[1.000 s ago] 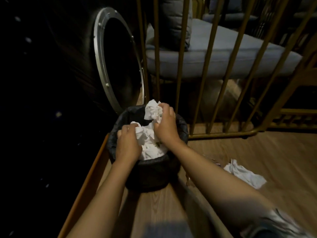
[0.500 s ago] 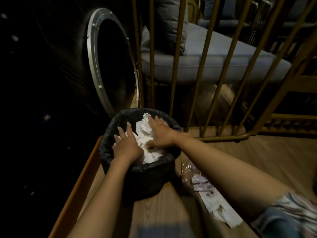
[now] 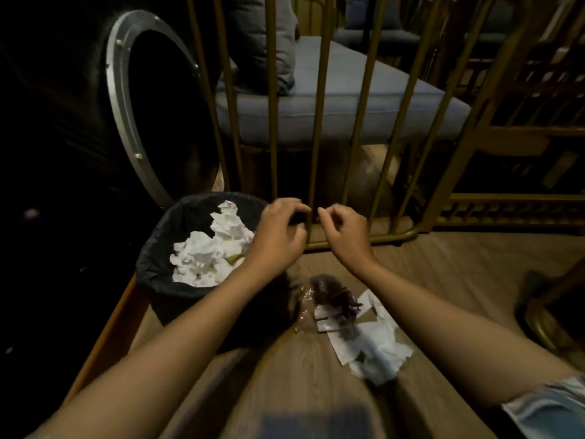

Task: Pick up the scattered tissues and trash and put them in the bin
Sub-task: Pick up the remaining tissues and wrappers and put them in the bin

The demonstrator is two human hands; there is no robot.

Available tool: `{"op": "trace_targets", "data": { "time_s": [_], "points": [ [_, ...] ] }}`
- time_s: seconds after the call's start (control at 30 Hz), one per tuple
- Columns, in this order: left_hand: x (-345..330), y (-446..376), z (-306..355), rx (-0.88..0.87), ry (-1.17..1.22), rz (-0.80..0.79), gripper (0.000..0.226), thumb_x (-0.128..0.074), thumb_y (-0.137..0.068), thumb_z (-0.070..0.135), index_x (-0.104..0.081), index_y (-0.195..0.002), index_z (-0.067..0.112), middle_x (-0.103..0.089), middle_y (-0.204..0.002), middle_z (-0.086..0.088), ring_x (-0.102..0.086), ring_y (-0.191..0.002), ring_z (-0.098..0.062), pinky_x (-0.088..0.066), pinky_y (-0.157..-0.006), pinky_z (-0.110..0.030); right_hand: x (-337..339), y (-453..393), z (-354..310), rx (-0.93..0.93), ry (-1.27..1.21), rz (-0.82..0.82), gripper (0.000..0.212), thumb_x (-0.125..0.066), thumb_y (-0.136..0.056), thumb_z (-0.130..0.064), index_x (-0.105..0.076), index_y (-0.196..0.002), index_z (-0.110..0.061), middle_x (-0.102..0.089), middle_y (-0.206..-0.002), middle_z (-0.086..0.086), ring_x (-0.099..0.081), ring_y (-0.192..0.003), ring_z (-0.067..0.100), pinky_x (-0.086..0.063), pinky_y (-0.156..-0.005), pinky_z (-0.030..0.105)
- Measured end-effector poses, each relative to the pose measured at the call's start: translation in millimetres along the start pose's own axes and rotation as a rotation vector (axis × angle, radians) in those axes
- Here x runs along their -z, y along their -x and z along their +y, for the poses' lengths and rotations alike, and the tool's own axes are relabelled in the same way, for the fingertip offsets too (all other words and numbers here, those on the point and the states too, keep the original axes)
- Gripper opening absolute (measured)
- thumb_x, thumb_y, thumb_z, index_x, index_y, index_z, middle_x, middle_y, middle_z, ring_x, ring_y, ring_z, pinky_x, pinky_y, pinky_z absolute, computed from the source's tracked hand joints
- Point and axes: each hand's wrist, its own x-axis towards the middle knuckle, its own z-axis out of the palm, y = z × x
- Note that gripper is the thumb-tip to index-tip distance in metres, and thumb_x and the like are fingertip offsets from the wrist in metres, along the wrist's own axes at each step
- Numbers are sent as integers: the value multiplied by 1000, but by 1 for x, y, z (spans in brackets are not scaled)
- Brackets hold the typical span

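A black lined bin (image 3: pixel 164 280) stands on the wooden floor at the left, holding a heap of crumpled white tissues (image 3: pixel 209 251). My left hand (image 3: pixel 278 236) hovers over the bin's right rim, fingers curled and empty. My right hand (image 3: pixel 345 232) is just to its right, above the floor, fingers loosely bent with nothing in them. Between my forearms on the floor lies a pile of trash: a clear plastic wrapper (image 3: pixel 308 315), a dark reddish clump (image 3: pixel 332 289) and flat white tissues (image 3: pixel 373 346).
A gold metal railing (image 3: pixel 316 122) rises just behind the hands, its base bar running along the floor. Behind it is a grey cushioned seat (image 3: pixel 348 103). A dark round object with a silver ring (image 3: pixel 126 115) stands at the left, behind the bin.
Both hands have lifted out of the bin and moved right, leaving the tissues inside. The view has shifted, and the trash pile on the floor now shows between my arms.
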Motion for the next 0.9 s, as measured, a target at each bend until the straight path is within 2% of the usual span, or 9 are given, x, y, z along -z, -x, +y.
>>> {"op": "trace_targets", "data": {
  "time_s": [0.13, 0.3, 0.37, 0.4, 0.5, 0.6, 0.7, 0.8, 0.9],
  "points": [
    [-53, -10, 15, 5, -53, -346, 35, -63, -81, 14, -63, -116, 15, -57, -122, -8, -51, -118, -24, -38, -101, -27, 39, 23, 42, -94, 102, 90, 46, -51, -99, -27, -52, -56, -10, -48, -50, 3, -44, -50, 12, -31, -53, 36],
    [-115, -19, 3, 211, -381, -851, 56, -66, -84, 36, -50, -135, 21, -51, -137, -7, -48, -127, -27, -43, -103, -37, 63, 68, 94, -314, 151, 160, 34, -44, -101, -27, -54, -72, -14, -56, -61, 5, -54, -58, 21, -37, -52, 34],
    [-143, -13, -8, 290, -376, -825, 60, -68, -82, 41, -51, -135, 18, -52, -137, -9, -50, -125, -28, -45, -99, -35, 67, 90, 107, -418, 165, 130, 17, -48, -100, -26, -59, -95, -15, -58, -66, 2, -59, -64, 22, -40, -54, 31],
    [-158, -6, -13, 324, -352, -800, 60, -68, -82, 42, -52, -134, 17, -52, -137, -10, -49, -126, -29, -44, -100, -34, 68, 102, 115, -484, 163, 79, 24, -52, -98, -30, -56, -115, -15, -60, -72, 0, -61, -70, 19, -44, -58, 31],
    [-197, 28, -28, 369, -313, -793, 55, -57, -83, 47, -49, -132, 24, -39, -144, -13, -30, -139, -34, -29, -114, -41, 65, 143, 137, -666, 135, -182, 92, -66, -79, -60, -18, -149, -25, -56, -126, 3, -54, -115, 18, -46, -95, 38],
    [-215, 60, -51, 351, -335, -772, 71, -50, -84, 62, -28, -145, 34, 0, -160, -17, 2, -147, -40, 0, -117, -55, 50, 185, 161, -562, 353, -352, 114, -55, -65, -85, -8, -153, -28, -19, -160, 1, -20, -146, 21, -23, -116, 50],
    [-213, 74, -74, 231, -400, -801, 96, -49, -72, 81, -7, -150, 44, 20, -160, -12, 21, -144, -41, 8, -112, -64, 31, 214, 174, -396, 580, -445, 116, -35, -64, -96, -27, -152, -20, -23, -159, 12, -21, -147, 31, -25, -112, 59],
    [-214, 85, -89, 223, -377, -848, 103, -53, -68, 83, -5, -150, 45, 26, -159, -7, 27, -143, -39, 10, -110, -64, 21, 235, 172, -358, 645, -491, 110, -31, -68, -94, -32, -150, -21, -21, -160, 12, -17, -147, 34, -20, -112, 63],
    [-221, 100, -103, 258, -309, -813, 98, -49, -74, 79, -11, -153, 34, 13, -162, -6, 13, -147, -37, 4, -114, -61, 17, 252, 164, -191, 739, -508, 99, -35, -76, -87, -31, -150, -22, -17, -161, 9, -13, -148, 33, -9, -114, 65]
  ]
}}
